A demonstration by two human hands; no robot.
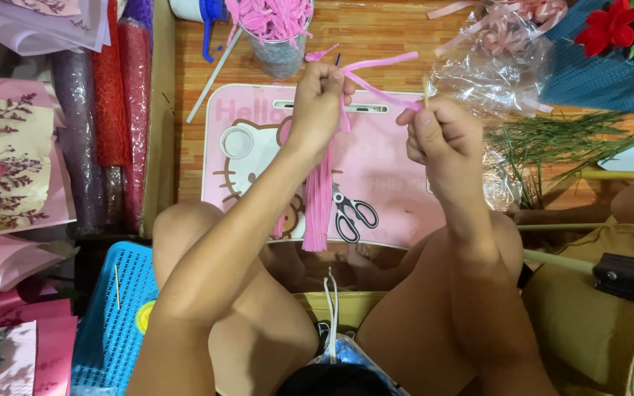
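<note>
The left hand (pixel 318 99) is fisted around a hanging bundle of pink pipe cleaners (pixel 318 198), long axis vertical; the right hand (pixel 442 136) pinches one strand (pixel 376 89) slanting up-left

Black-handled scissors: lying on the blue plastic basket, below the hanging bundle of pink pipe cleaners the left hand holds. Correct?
Not quite. The black-handled scissors lie on the pink cartoon-cat lap tray, not the blue plastic basket, which sits lower left by the knee. The rest holds: the left hand holds the bundle of pink pipe cleaners hanging beside them. The head view shows it.
</note>
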